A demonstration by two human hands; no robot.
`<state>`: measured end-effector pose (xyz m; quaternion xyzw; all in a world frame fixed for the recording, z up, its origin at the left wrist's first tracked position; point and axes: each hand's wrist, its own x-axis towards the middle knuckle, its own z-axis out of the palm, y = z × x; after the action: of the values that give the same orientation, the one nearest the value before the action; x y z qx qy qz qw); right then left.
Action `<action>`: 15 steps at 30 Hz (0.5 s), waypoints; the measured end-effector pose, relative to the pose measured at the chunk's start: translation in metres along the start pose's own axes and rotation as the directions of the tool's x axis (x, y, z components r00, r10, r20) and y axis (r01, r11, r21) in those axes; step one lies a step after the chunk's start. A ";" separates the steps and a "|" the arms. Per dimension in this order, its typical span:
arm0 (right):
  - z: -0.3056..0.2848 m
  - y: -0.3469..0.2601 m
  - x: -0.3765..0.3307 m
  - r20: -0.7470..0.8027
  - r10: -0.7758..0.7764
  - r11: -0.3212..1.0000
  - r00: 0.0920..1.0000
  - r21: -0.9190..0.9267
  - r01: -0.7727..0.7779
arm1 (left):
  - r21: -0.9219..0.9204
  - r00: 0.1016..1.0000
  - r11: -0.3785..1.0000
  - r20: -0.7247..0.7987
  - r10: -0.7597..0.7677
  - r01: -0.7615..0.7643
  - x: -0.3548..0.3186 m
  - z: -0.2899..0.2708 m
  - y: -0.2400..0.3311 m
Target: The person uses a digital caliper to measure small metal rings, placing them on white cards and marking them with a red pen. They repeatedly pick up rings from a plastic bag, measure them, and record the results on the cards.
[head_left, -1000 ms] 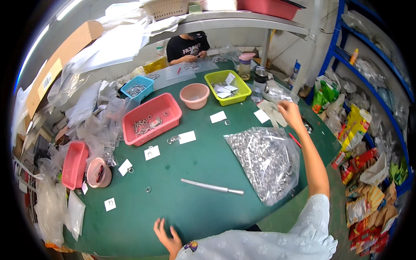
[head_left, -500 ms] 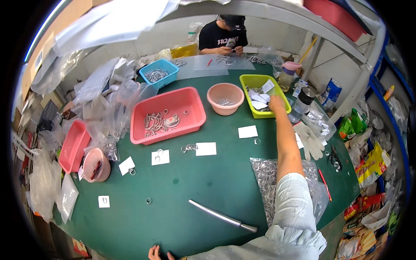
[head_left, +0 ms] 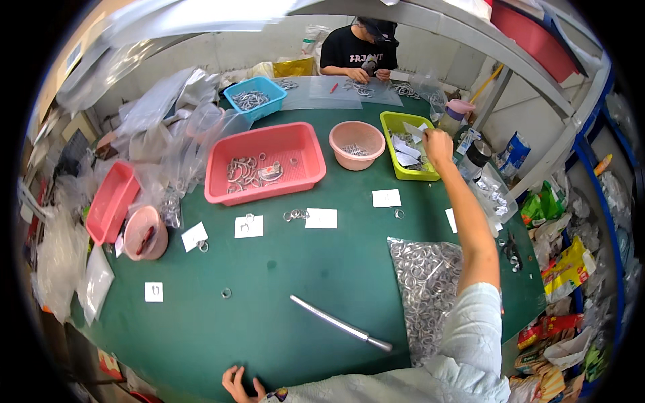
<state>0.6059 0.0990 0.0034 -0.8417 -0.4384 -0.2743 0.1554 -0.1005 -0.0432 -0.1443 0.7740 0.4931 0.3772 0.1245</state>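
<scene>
My right hand (head_left: 438, 148) is over the right rim of the yellow-green basket (head_left: 416, 174), its fingers closed on a pale paper slip (head_left: 414, 131). More white slips (head_left: 406, 153) and metal pieces lie in that basket. At the near edge of the table my left hand (head_left: 242, 385) rests with its fingers apart, holding nothing. Ahead of it lie a tapered metal ring mandrel (head_left: 336, 323) and a single ring (head_left: 226, 293). A clear bag full of rings (head_left: 424, 282) lies beside my right forearm.
Small white cards (head_left: 321, 218), several with rings on or beside them, run across the table. Behind are a large pink tray (head_left: 306, 181), a peach bowl (head_left: 357, 161) and a blue basket (head_left: 274, 107). A co-worker (head_left: 359, 57) sits opposite. A jar (head_left: 475, 160) stands right.
My right hand has moved slightly up and right, and the slip now shows raised in its fingers. My left hand stays at the table edge. The whole view has shifted a little.
</scene>
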 end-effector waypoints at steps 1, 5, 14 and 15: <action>-0.021 -0.023 -0.011 -0.055 -0.104 0.986 0.993 0.121 0.110 | -0.003 1.000 1.000 0.005 -0.015 0.015 0.007 -0.004 0.014; -0.111 -0.114 -0.091 -0.345 -0.535 0.717 0.771 0.298 0.631 | -0.147 0.994 0.984 0.061 -0.095 0.103 0.023 -0.014 0.036; -0.248 -0.212 -0.308 -0.396 -0.813 0.271 0.427 0.393 0.879 | -0.344 0.364 -0.148 0.921 0.141 0.927 0.100 -0.015 0.118; -0.253 -0.209 -0.315 -0.353 -0.810 0.318 0.468 0.405 0.857 | -0.406 0.408 -0.047 0.907 0.104 0.913 0.094 -0.009 0.118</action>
<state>0.2049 -0.1156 0.0222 -0.4024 -0.8574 -0.2169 0.2364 -0.0064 -0.0212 -0.0281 0.3288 0.2691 0.1603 0.8909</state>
